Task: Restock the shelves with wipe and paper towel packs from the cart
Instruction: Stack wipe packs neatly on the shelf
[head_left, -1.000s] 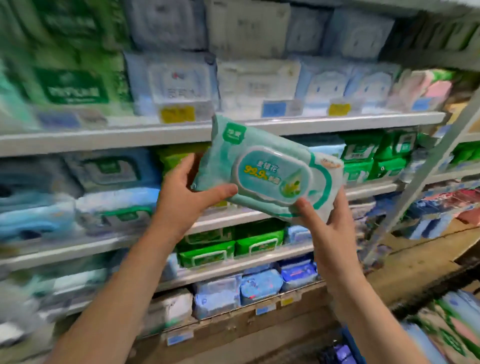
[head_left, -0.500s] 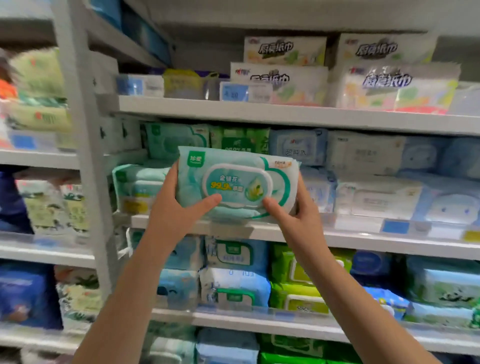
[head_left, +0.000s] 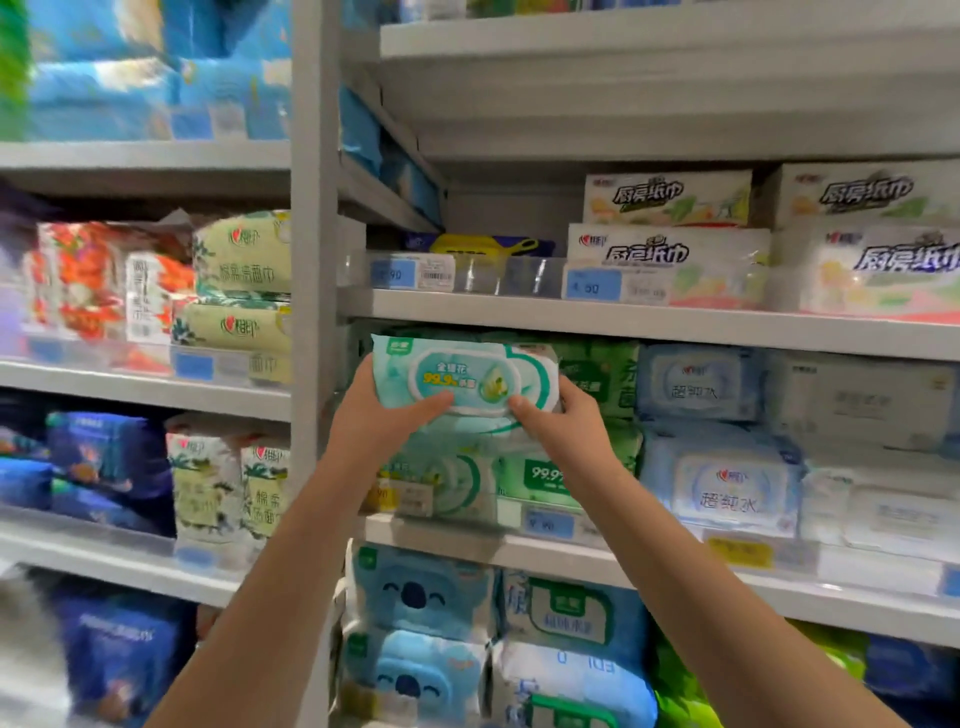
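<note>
A mint-green wipe pack (head_left: 462, 374) with a white oval lid is held up against the middle shelf's stock, just under the shelf board (head_left: 623, 325) above. My left hand (head_left: 382, 415) grips its left end, thumb across the front. My right hand (head_left: 558, 421) grips its right lower corner. The pack sits on top of a similar mint-green pack (head_left: 447, 483) that stands on the shelf (head_left: 597, 558) behind price tags. The cart is out of view.
A grey upright post (head_left: 311, 260) stands just left of my hands. Green wipe packs (head_left: 597, 384) and pale blue ones (head_left: 722, 483) fill the same shelf to the right. Paper towel packs (head_left: 670, 260) line the shelf above; koala-print packs (head_left: 415, 597) sit below.
Both hands carried the wipe pack up and leftward along the shelves. It now lies further in, on top of the matching pack, close under the upper shelf board.
</note>
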